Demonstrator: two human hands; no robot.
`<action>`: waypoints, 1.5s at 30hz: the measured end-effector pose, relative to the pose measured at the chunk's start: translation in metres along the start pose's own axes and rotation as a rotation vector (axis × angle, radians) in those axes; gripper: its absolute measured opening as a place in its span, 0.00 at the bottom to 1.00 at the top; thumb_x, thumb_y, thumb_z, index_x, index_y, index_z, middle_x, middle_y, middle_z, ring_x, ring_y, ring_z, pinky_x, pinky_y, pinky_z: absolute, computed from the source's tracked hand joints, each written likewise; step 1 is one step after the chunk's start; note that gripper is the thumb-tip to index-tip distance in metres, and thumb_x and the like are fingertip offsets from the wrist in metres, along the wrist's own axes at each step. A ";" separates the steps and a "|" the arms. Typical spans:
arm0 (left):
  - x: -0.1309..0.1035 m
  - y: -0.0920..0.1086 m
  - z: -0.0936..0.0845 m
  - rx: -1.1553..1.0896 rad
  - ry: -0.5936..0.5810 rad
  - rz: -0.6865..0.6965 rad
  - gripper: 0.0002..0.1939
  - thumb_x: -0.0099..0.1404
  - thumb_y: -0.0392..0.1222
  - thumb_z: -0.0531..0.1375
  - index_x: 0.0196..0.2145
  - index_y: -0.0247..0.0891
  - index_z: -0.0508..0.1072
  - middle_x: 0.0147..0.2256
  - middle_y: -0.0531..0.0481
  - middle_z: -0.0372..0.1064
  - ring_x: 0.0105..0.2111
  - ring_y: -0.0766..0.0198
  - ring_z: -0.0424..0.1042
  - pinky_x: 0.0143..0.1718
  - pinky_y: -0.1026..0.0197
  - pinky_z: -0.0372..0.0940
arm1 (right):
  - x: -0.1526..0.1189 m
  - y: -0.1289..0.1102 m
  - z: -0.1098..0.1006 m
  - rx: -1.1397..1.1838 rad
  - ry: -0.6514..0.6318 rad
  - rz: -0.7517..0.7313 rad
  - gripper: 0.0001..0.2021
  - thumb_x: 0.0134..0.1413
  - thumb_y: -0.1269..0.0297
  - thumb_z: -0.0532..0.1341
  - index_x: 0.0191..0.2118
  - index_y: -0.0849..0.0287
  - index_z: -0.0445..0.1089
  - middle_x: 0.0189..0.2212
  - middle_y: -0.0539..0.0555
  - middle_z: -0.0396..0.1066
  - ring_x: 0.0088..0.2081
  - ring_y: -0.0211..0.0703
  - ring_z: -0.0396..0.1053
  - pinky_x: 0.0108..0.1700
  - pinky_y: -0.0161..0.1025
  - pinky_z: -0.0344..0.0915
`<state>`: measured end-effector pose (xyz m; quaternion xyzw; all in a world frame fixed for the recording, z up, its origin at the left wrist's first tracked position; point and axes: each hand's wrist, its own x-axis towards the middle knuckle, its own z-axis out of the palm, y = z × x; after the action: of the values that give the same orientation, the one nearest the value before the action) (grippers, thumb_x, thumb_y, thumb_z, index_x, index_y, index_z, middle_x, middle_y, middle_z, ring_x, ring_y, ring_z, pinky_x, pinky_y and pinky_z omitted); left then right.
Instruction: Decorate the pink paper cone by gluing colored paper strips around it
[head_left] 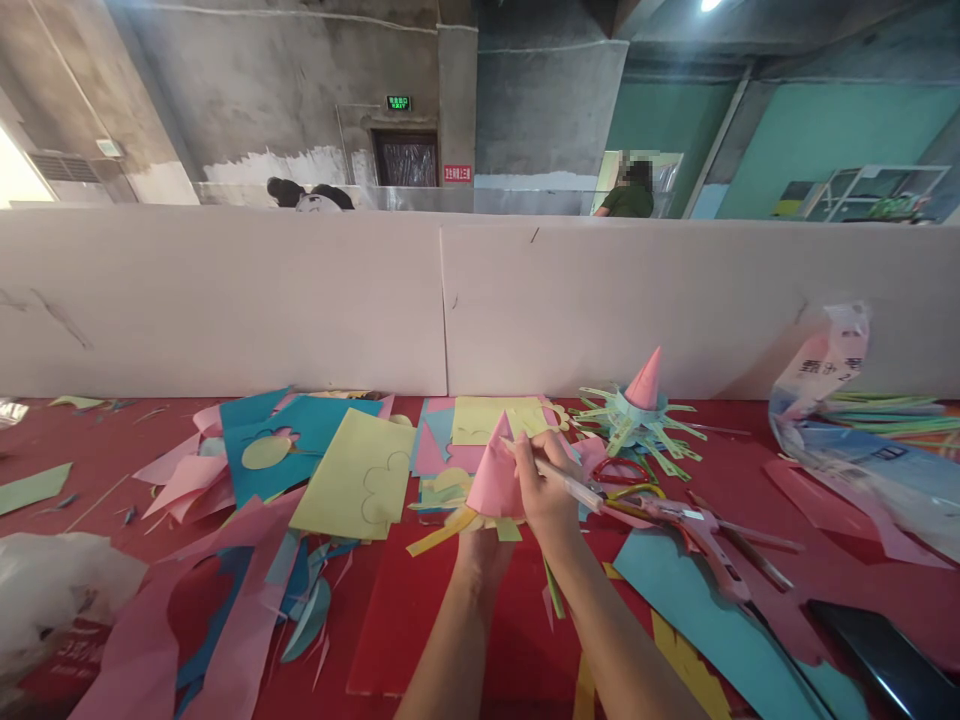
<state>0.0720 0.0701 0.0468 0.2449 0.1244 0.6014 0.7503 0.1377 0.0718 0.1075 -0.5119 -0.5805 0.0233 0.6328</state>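
The one view came from the wearer's head, above and behind the fingers, facing forward and down. Both forearms ran up from the bottom edge, so the lens sat on the wearer's own side, near the hands, with the fingers a little below and right of the middle. The red tabletop spread to either side of the fingers, seen at a slant from above. Beyond the fingertips, a pale partition crossed the full width, roughly square to the lens. Farther past the fingers, over its top edge, the view reached a distant concrete wall and a ceiling lamp.
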 end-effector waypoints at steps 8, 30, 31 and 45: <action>0.001 -0.003 -0.004 -0.018 -0.010 0.004 0.24 0.53 0.45 0.60 0.48 0.38 0.71 0.45 0.41 0.72 0.53 0.49 0.64 0.53 0.50 0.62 | 0.001 0.002 0.001 -0.031 0.071 -0.032 0.16 0.58 0.61 0.54 0.20 0.55 0.52 0.14 0.46 0.62 0.18 0.34 0.61 0.21 0.30 0.56; -0.003 0.006 0.008 0.006 0.048 0.047 0.24 0.55 0.44 0.61 0.51 0.40 0.69 0.54 0.45 0.64 0.55 0.51 0.62 0.53 0.55 0.61 | -0.004 0.000 0.003 -0.093 0.005 -0.123 0.16 0.58 0.63 0.53 0.20 0.56 0.54 0.11 0.45 0.60 0.15 0.31 0.58 0.19 0.29 0.53; -0.003 0.006 0.009 0.008 0.046 0.047 0.24 0.55 0.44 0.61 0.51 0.40 0.69 0.54 0.44 0.65 0.55 0.51 0.62 0.54 0.55 0.61 | -0.004 0.000 0.003 -0.097 0.006 -0.127 0.16 0.58 0.64 0.53 0.20 0.56 0.54 0.11 0.45 0.60 0.15 0.31 0.57 0.19 0.29 0.53; -0.002 0.009 0.012 0.038 -0.044 0.064 0.25 0.55 0.46 0.62 0.50 0.36 0.70 0.50 0.41 0.68 0.54 0.49 0.63 0.53 0.54 0.61 | -0.003 0.002 0.003 -0.086 0.026 -0.104 0.15 0.58 0.65 0.52 0.21 0.55 0.52 0.13 0.46 0.61 0.16 0.33 0.57 0.20 0.30 0.54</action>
<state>0.0700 0.0668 0.0617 0.2760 0.1113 0.6171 0.7284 0.1359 0.0727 0.1040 -0.5081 -0.5986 -0.0412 0.6179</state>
